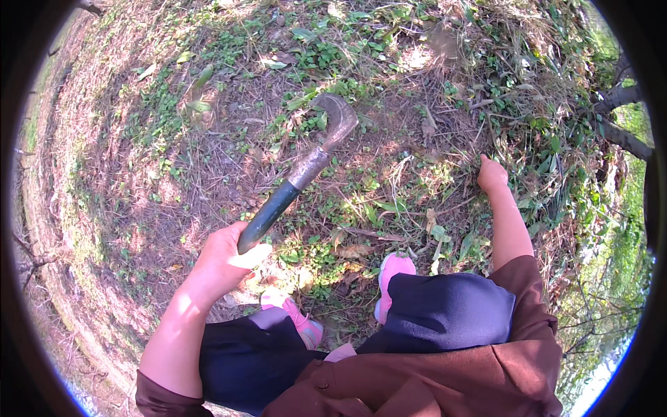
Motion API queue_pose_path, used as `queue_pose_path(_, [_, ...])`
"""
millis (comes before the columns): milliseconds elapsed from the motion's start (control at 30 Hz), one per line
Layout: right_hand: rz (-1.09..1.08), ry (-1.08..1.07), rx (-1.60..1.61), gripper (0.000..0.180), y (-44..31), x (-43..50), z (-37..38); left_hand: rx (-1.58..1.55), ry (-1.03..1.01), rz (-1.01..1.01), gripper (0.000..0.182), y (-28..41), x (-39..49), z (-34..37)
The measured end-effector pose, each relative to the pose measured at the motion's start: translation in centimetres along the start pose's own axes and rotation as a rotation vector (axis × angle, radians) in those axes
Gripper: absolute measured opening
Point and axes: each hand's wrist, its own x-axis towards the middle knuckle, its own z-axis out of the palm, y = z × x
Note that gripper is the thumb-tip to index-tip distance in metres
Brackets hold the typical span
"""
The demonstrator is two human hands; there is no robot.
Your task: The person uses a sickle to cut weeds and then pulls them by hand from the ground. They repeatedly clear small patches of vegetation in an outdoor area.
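My left hand (226, 255) is closed around the lower end of a sickle (271, 208), whose dark green grip leads up to a worn metal collar and a short, hooked blade. The blade lies over the grassy ground ahead of me, its tip curving to the left. Farther right, my right hand (492, 173) reaches to the edge of a heap of cut grass and leaves (547, 151). Its thumb or a finger points forward; the other fingers are hidden, so whether it grips any stems cannot be told.
Low green weeds (318, 260) and dry leaves (354, 252) cover the ground by my pink shoes (397, 271). Tree branches (620, 136) stand at the right rim, and bare twigs (36, 260) at the left rim.
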Motion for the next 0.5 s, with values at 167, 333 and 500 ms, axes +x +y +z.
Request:
queue_pose_path(167, [-0.278, 0.168, 0.224, 0.026, -0.6, -0.8, 2.1, 0.072, 0.031, 0.009, 0.025, -1.2, -0.4, -0.5])
queue_pose_path(333, [-0.556, -0.074, 0.344, 0.038, -9.3, -5.9, -3.7, 0.092, 0.022, -0.038, 0.03, -1.9, 0.7, -0.4])
queue_pose_path(500, [-0.459, 0.299, 0.16, 0.043, -14.1, -4.0, -11.3, 0.126, 0.012, -0.034, 0.033, -2.1, 0.9, -0.2])
